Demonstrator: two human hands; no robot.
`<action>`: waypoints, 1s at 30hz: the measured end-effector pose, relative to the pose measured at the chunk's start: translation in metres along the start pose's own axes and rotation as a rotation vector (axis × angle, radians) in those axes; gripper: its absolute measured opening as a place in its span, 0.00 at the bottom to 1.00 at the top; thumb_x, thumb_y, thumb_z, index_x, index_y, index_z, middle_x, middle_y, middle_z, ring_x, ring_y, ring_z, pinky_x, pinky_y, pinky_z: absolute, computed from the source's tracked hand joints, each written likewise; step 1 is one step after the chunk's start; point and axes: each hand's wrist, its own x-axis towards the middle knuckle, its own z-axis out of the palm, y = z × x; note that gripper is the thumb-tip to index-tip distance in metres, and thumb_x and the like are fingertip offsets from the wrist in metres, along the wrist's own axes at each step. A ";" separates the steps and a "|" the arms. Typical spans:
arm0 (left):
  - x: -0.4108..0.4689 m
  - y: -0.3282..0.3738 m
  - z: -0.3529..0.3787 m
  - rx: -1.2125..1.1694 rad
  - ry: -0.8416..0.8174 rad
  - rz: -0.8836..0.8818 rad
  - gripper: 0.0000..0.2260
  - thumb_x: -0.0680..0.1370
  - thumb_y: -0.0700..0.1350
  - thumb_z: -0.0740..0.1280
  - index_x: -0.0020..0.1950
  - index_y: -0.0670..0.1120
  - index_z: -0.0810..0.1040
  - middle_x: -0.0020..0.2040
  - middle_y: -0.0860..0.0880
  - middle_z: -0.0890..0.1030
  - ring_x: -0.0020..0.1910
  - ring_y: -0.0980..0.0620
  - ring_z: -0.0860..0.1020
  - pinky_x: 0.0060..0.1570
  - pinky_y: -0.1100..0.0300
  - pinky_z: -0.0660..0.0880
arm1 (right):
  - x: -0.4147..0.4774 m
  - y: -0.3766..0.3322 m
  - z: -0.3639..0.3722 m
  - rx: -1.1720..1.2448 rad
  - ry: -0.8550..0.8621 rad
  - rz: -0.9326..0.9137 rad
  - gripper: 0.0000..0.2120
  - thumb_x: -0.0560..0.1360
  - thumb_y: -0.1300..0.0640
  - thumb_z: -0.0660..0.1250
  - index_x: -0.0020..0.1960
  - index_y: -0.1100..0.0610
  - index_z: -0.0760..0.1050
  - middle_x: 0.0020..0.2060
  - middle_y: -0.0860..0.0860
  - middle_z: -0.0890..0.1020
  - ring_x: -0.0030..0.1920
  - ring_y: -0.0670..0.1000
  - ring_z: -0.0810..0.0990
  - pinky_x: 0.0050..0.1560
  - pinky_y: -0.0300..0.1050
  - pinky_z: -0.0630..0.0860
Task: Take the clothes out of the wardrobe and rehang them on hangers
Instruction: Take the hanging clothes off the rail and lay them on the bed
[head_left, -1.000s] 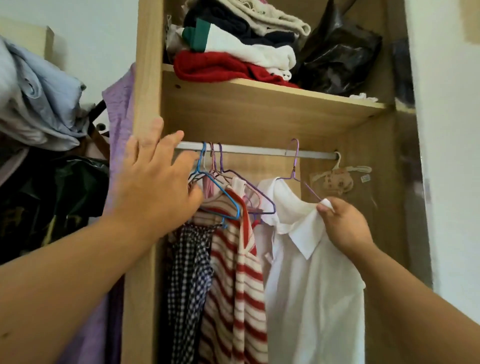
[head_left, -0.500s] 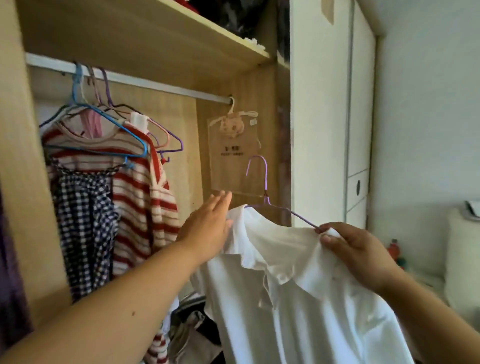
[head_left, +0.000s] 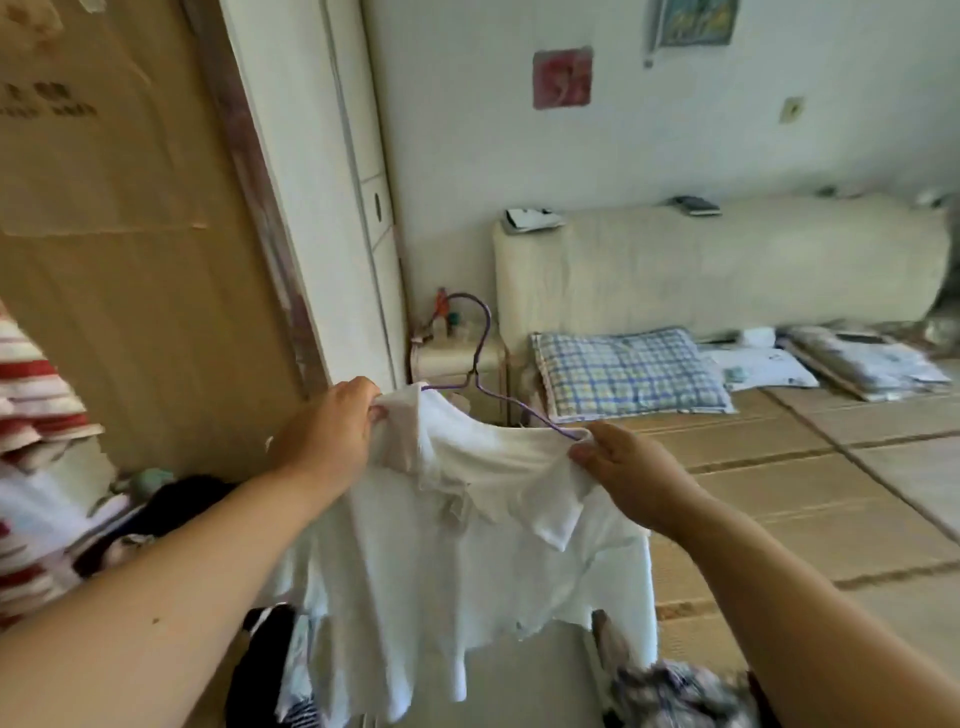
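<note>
White short-sleeved collared shirt (head_left: 467, 545) hangs on a thin purple wire hanger (head_left: 485, 338), held up in the air in front of the person, to the right of the light wooden wardrobe (head_left: 130, 260) and clear of its opening. The left hand (head_left: 327, 431) has its fingers curled round the bunched cloth at one shoulder of the shirt. The right hand (head_left: 628, 478) pinches the other shoulder between thumb and fingers, just where the hanger's arm ends. The hanger's hook stands upright above the collar, hooked on nothing. A red-and-white striped garment (head_left: 31, 374) shows at the left edge, inside the wardrobe. Behind the shirt, a blue checked pillow (head_left: 623, 371) lies on a woven straw bed mat (head_left: 831, 493).
</note>
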 end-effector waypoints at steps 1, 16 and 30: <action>-0.003 0.009 0.011 -0.006 -0.024 0.043 0.14 0.73 0.58 0.53 0.44 0.49 0.69 0.42 0.41 0.78 0.42 0.36 0.78 0.38 0.44 0.75 | -0.019 0.011 -0.002 0.005 -0.006 0.042 0.05 0.78 0.50 0.61 0.44 0.47 0.73 0.40 0.49 0.78 0.44 0.54 0.75 0.38 0.44 0.66; -0.068 0.306 0.143 -0.263 -0.396 0.500 0.09 0.81 0.49 0.56 0.49 0.46 0.72 0.51 0.42 0.77 0.50 0.37 0.76 0.46 0.46 0.73 | -0.281 0.183 -0.112 0.074 0.232 0.732 0.08 0.78 0.49 0.62 0.56 0.45 0.76 0.49 0.50 0.81 0.49 0.51 0.79 0.53 0.45 0.75; -0.136 0.535 0.323 -0.055 -0.826 0.575 0.08 0.80 0.47 0.51 0.43 0.50 0.66 0.51 0.46 0.77 0.46 0.43 0.75 0.39 0.53 0.65 | -0.384 0.411 -0.148 0.207 0.296 1.090 0.07 0.79 0.50 0.60 0.52 0.49 0.76 0.44 0.52 0.80 0.41 0.48 0.76 0.37 0.41 0.71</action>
